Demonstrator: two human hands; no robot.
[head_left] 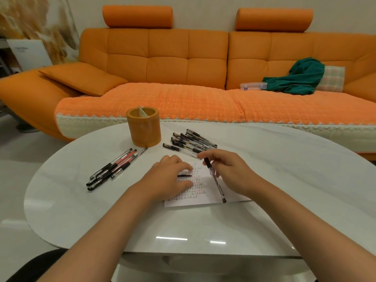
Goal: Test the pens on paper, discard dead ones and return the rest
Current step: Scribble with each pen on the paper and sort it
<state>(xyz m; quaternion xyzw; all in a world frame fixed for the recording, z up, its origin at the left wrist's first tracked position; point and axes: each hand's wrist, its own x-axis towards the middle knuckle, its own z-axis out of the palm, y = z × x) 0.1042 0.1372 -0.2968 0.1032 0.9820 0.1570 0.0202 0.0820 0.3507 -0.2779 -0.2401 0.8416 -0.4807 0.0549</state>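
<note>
A sheet of paper [203,200] covered in scribble marks lies on the white table [284,180] in front of me. My left hand [168,176] rests on the paper's left part, and a clear pen cap with a black clip [184,174] pokes out from its curled fingers. My right hand [225,167] pinches a clear-barrelled pen [214,178] by its black grip, with the pen slanting over the paper toward its near edge. A pile of black pens [193,142] lies beyond the hands. Several red and black pens [112,169] lie at the left. An orange pen holder [144,127] stands behind.
An orange sofa [166,64] runs behind the table, with a green cloth [299,78] and a clear plastic box [253,86] on its seat. The table's near edge [203,251] is close to my body.
</note>
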